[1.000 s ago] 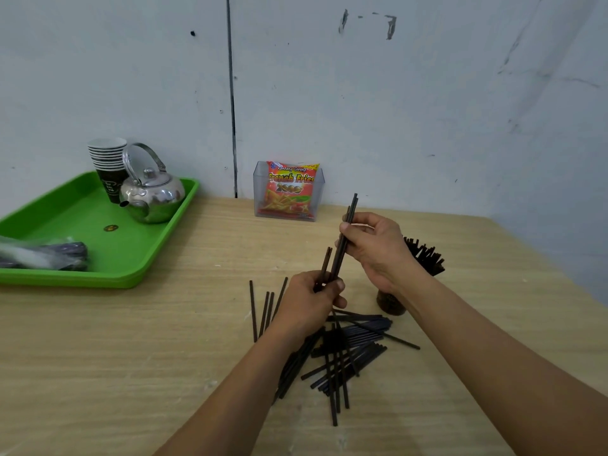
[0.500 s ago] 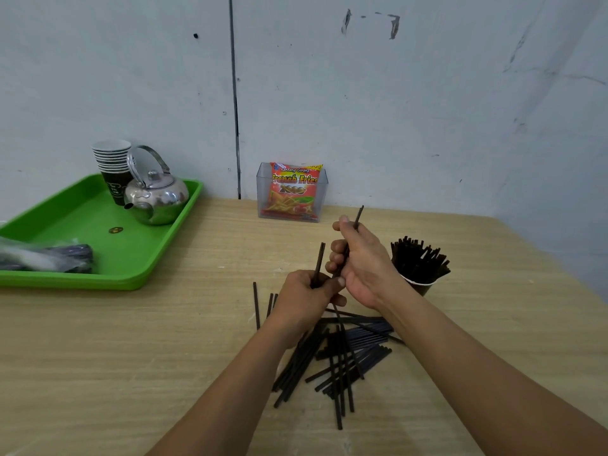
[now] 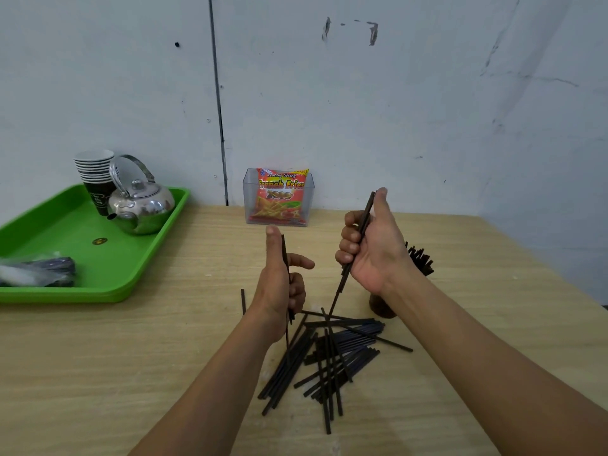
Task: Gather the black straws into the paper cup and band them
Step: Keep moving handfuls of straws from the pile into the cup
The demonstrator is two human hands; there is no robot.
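Observation:
Several loose black straws (image 3: 332,357) lie in a crossed pile on the wooden table, in front of my arms. My right hand (image 3: 371,248) grips a few upright black straws (image 3: 343,284), whose lower ends point down at the pile. My left hand (image 3: 283,284) holds a single black straw (image 3: 287,327) upright, with the thumb straight up and the index finger sticking out. The paper cup (image 3: 380,304) stands behind my right wrist, mostly hidden. Black straws (image 3: 419,258) fan out of its top.
A green tray (image 3: 108,284) at the left holds a steel kettle (image 3: 141,205), a stack of paper cups (image 3: 95,179) and a plastic-wrapped dark bundle (image 3: 36,273). A clear box with a snack packet (image 3: 279,199) stands against the back wall. The table's right edge is near.
My hands have come apart. The right hand rose to the right with its straws, and the left hand lifted its single straw upright. The right wrist now covers most of the cup.

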